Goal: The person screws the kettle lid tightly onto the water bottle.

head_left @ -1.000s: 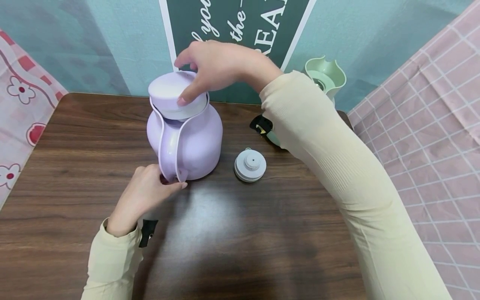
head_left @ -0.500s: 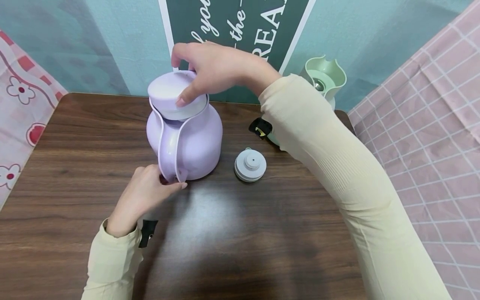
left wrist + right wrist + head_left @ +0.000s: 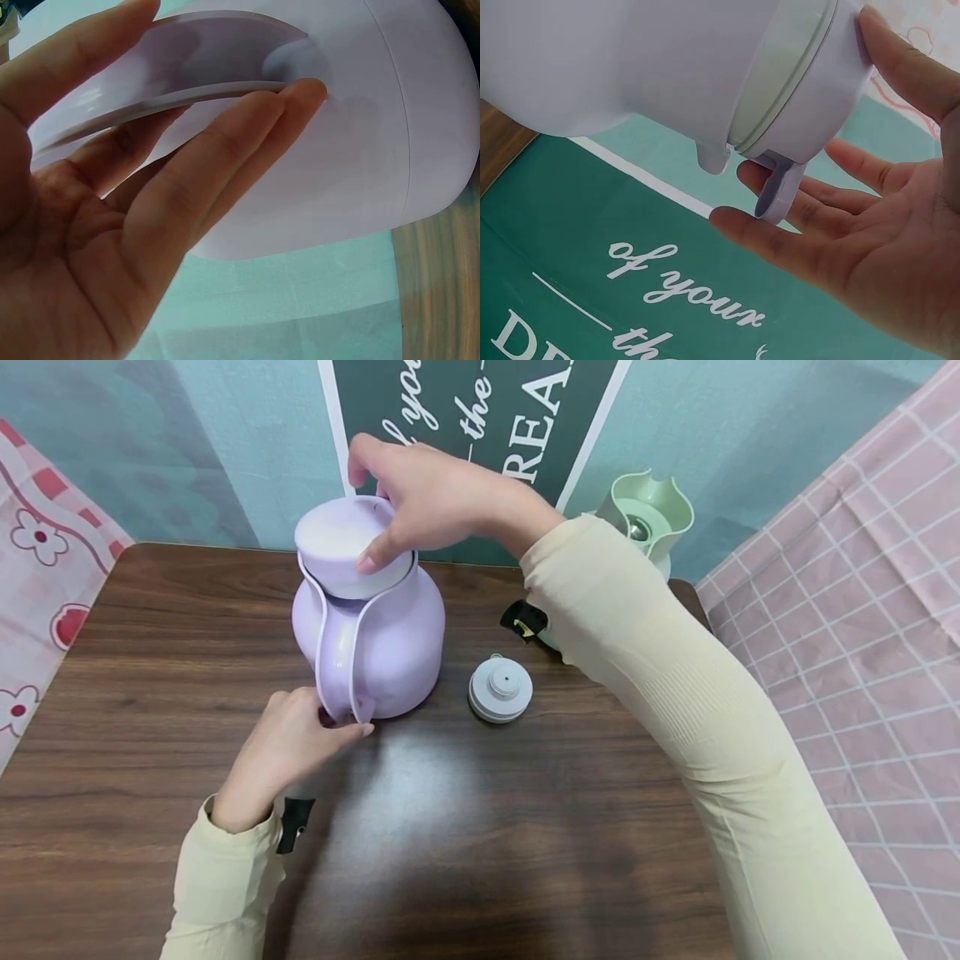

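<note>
A lilac thermos jug (image 3: 397, 643) stands upright on the wooden table, its handle (image 3: 337, 660) toward the front. My left hand (image 3: 288, 743) holds the lower part of this handle, thumb on one side and fingers on the other. On top of the jug is a round lilac lid (image 3: 341, 539), a pale band showing beneath its rim in the right wrist view. My right hand (image 3: 442, 497) grips the lid from above, thumb on its near side and fingers round a small tab (image 3: 780, 193) at the far side.
A round white stepped stopper (image 3: 501, 689) lies on the table right of the jug. Farther back, a pale green container (image 3: 652, 510) is partly hidden by my right sleeve. A dark green lettered panel (image 3: 465, 410) hangs behind, against a blue cloth.
The lid has risen very slightly, and my right hand's forefinger is lifted a little higher. My left hand and the jug stay almost still.
</note>
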The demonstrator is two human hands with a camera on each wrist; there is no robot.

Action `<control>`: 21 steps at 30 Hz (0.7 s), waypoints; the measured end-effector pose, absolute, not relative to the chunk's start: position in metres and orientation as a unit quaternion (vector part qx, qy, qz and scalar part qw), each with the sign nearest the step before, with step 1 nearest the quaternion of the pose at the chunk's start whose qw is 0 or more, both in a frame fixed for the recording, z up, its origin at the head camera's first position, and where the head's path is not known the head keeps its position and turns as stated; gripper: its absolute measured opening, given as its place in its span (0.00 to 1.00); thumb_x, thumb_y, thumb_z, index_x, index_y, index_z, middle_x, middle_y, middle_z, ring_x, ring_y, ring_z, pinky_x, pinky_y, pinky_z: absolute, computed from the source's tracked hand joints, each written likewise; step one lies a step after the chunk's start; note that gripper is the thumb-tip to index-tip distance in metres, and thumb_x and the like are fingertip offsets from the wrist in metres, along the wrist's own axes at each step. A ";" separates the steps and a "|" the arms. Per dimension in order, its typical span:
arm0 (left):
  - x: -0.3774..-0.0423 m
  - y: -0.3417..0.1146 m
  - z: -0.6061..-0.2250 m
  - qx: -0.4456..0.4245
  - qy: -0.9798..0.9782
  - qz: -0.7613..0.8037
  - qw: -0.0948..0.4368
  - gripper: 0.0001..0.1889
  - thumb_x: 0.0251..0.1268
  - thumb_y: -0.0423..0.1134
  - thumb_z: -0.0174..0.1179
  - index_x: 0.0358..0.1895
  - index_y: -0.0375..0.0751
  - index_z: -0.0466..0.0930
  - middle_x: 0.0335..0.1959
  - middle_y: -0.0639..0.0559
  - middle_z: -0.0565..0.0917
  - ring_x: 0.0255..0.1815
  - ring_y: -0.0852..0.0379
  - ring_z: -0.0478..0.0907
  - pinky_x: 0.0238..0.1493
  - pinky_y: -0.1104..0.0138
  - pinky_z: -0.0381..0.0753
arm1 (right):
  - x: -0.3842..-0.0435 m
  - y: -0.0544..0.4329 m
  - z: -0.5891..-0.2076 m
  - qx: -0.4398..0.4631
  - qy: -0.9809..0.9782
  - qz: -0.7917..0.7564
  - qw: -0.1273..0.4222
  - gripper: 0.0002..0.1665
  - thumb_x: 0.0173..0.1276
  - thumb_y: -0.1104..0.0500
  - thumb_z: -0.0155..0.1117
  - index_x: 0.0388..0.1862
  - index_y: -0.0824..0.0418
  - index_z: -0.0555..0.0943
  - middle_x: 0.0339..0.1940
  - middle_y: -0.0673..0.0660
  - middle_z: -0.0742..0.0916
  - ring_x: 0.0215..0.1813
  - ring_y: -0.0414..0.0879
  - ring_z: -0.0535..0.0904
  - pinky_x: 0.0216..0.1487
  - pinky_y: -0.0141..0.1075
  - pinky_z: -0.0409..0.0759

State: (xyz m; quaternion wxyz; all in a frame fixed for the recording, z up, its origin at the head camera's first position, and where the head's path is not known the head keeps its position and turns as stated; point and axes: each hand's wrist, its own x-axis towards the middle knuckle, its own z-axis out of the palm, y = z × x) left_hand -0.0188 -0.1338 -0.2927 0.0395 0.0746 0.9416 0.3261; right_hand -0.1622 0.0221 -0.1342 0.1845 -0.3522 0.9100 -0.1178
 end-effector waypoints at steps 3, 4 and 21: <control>-0.019 -0.134 -0.293 0.074 0.942 0.324 0.040 0.15 0.47 0.43 0.67 0.16 0.43 0.70 0.14 0.54 0.69 0.18 0.53 0.66 0.22 0.62 0.66 | -0.162 0.021 -0.135 -0.354 0.912 -0.110 0.179 0.42 0.50 0.45 0.71 0.58 0.59 0.61 0.44 0.55 0.75 0.45 0.42 0.67 0.43 0.31 0.64; -0.019 -0.134 -0.293 0.073 0.942 0.325 0.041 0.15 0.47 0.43 0.67 0.16 0.43 0.70 0.14 0.54 0.69 0.18 0.53 0.66 0.22 0.62 0.66 | -0.162 0.021 -0.135 -0.354 0.912 -0.108 0.177 0.42 0.50 0.45 0.71 0.58 0.59 0.61 0.44 0.54 0.75 0.44 0.42 0.67 0.42 0.31 0.64; -0.019 -0.136 -0.291 0.073 0.939 0.333 0.043 0.15 0.48 0.43 0.67 0.17 0.43 0.70 0.15 0.53 0.70 0.18 0.54 0.66 0.22 0.63 0.66 | -0.168 0.023 -0.134 -0.313 0.927 -0.093 0.185 0.41 0.54 0.49 0.68 0.63 0.59 0.62 0.48 0.55 0.75 0.48 0.42 0.69 0.47 0.32 0.68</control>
